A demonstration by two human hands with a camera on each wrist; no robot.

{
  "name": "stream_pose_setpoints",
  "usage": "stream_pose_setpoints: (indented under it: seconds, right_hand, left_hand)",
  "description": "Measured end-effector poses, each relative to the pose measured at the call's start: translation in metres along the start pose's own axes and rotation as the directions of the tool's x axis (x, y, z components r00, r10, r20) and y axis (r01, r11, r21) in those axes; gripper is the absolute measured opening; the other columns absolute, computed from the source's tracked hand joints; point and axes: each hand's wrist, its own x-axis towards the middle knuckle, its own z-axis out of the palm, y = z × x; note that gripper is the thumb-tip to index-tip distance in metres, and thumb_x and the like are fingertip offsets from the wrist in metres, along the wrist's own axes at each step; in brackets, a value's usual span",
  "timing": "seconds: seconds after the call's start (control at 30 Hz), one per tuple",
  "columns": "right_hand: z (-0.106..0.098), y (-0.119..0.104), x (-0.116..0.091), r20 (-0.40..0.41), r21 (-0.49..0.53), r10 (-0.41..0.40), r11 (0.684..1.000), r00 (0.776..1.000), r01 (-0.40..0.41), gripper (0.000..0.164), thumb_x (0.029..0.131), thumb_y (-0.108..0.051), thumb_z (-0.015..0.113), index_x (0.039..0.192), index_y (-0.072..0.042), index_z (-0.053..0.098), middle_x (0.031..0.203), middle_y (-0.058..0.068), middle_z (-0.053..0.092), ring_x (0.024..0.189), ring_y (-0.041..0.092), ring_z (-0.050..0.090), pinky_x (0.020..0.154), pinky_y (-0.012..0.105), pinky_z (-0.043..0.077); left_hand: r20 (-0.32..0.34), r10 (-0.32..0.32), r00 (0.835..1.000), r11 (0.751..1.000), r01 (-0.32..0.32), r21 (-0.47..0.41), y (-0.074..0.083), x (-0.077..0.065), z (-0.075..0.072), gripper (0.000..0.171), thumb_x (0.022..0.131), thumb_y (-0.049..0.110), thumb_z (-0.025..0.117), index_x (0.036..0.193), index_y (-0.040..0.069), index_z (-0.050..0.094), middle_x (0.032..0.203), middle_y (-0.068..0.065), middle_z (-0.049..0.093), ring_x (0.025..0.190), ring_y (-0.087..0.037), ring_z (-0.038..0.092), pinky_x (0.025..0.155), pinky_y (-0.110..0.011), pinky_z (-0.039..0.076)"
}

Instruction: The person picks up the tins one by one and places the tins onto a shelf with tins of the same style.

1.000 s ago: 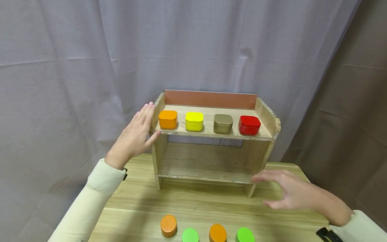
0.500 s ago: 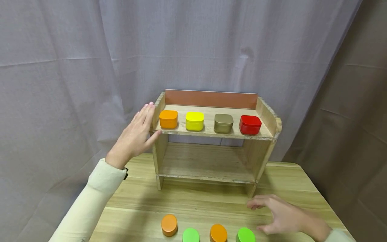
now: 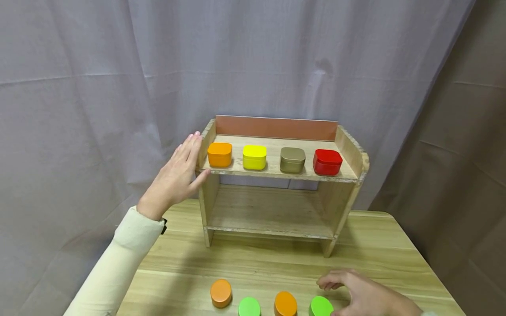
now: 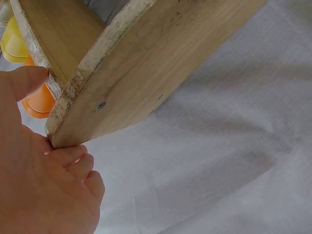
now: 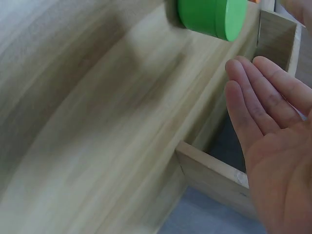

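My left hand (image 3: 174, 175) lies along the left side of a small wooden shelf (image 3: 272, 215). Its fingers are straight in the head view, and the thumb touches the front edge of the upper board. In the left wrist view, the fingertips of this hand (image 4: 53, 180) meet the edge of the side panel. My right hand (image 3: 361, 294) hovers low over the table, fingers spread from the thumb and nothing held. Just left of it stands a round green tin (image 3: 321, 306), its lid close to the thumb. In the right wrist view this green tin (image 5: 212, 17) sits beyond the fingertips.
On the upper board stand four-cornered tins in a row: orange (image 3: 219, 155), yellow (image 3: 254, 157), olive (image 3: 292, 160) and red (image 3: 327, 162). Round tins line the table front: orange (image 3: 221, 293), green (image 3: 249, 307) and another orange (image 3: 285, 303). A grey curtain (image 3: 253, 57) hangs behind.
My right hand has come down and left from beside the shelf's right leg to the green tin at the front. The left hand has kept its place on the shelf.
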Motion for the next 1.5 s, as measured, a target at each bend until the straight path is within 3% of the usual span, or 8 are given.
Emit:
stream_pose_setpoints:
  seconds: [0.17, 0.33, 0.57, 0.7, 0.9, 1.17, 1.5]
  right_hand:
    - [0.005, -0.005, -0.003, 0.053, 0.114, 0.144, 0.982, 0.988, -0.149, 0.056, 0.090, -0.038, 0.084, 0.139, -0.017, 0.067, 0.138, -0.001, 0.070, 0.121, 0.004, 0.063, 0.097, 0.021, 0.055]
    - [0.011, -0.002, -0.002, 0.109, 0.220, 0.188, 0.953, 0.976, -0.208, 0.049, 0.093, -0.032, 0.081, 0.138, -0.018, 0.068, 0.132, -0.006, 0.070, 0.118, 0.004, 0.063, 0.096, 0.018, 0.053]
    - [0.018, 0.002, -0.001, 0.079, 0.227, 0.085, 0.969, 0.993, -0.101, 0.047, 0.094, -0.029, 0.081, 0.136, -0.013, 0.067, 0.127, -0.007, 0.072, 0.114, 0.002, 0.064, 0.094, 0.018, 0.054]
    - [0.021, 0.007, 0.002, 0.085, 0.268, 0.051, 0.961, 0.995, -0.072, 0.043, 0.094, -0.025, 0.081, 0.133, -0.013, 0.069, 0.121, -0.004, 0.074, 0.108, 0.005, 0.067, 0.091, 0.020, 0.056]
    - [0.026, 0.011, 0.002, 0.103, 0.353, 0.079, 0.929, 0.992, -0.111, 0.038, 0.094, -0.021, 0.080, 0.130, -0.016, 0.070, 0.115, -0.001, 0.077, 0.102, 0.011, 0.071, 0.088, 0.021, 0.056]
    - [0.032, 0.017, 0.003, 0.079, 0.370, 0.023, 0.927, 0.997, -0.050, 0.034, 0.094, -0.018, 0.080, 0.126, -0.015, 0.071, 0.113, 0.000, 0.078, 0.099, 0.012, 0.073, 0.088, 0.022, 0.058]
    - [0.033, 0.020, 0.004, 0.066, 0.374, 0.048, 0.925, 0.997, -0.069, 0.034, 0.094, -0.017, 0.079, 0.127, -0.016, 0.070, 0.112, -0.001, 0.078, 0.099, 0.011, 0.073, 0.089, 0.021, 0.058]
  left_hand:
    - [-0.001, 0.000, 1.000, 1.000, 0.000, -0.006, 0.000, 0.000, 0.000, 0.085, 0.108, 0.037, 0.056, 0.168, -0.001, 0.009, 0.178, -0.020, 0.011, 0.166, -0.038, 0.012, 0.134, -0.059, 0.019]
    - [-0.001, 0.001, 1.000, 1.000, -0.001, -0.010, 0.000, 0.000, 0.000, 0.086, 0.109, 0.037, 0.056, 0.169, -0.001, 0.008, 0.178, -0.020, 0.010, 0.166, -0.038, 0.012, 0.133, -0.059, 0.019]
    - [-0.003, 0.000, 1.000, 1.000, -0.001, -0.010, 0.000, 0.001, 0.000, 0.086, 0.108, 0.037, 0.057, 0.168, -0.001, 0.009, 0.178, -0.020, 0.010, 0.166, -0.038, 0.012, 0.134, -0.059, 0.018]
    - [-0.006, 0.003, 1.000, 1.000, -0.003, -0.013, 0.000, 0.001, 0.001, 0.085, 0.108, 0.037, 0.057, 0.168, -0.002, 0.010, 0.178, -0.021, 0.012, 0.166, -0.038, 0.013, 0.134, -0.059, 0.019]
    - [-0.010, 0.004, 1.000, 1.000, -0.004, -0.010, 0.001, 0.001, 0.000, 0.085, 0.108, 0.036, 0.057, 0.168, -0.003, 0.011, 0.177, -0.022, 0.013, 0.165, -0.039, 0.013, 0.133, -0.061, 0.020]
    - [-0.005, 0.002, 1.000, 1.000, -0.003, -0.012, 0.001, 0.000, 0.001, 0.085, 0.108, 0.037, 0.057, 0.168, -0.003, 0.011, 0.178, -0.021, 0.011, 0.166, -0.039, 0.012, 0.133, -0.060, 0.020]
    - [-0.010, 0.003, 1.000, 1.000, -0.004, -0.021, 0.001, 0.001, 0.001, 0.085, 0.108, 0.037, 0.057, 0.168, -0.003, 0.011, 0.177, -0.021, 0.012, 0.166, -0.039, 0.013, 0.133, -0.060, 0.019]
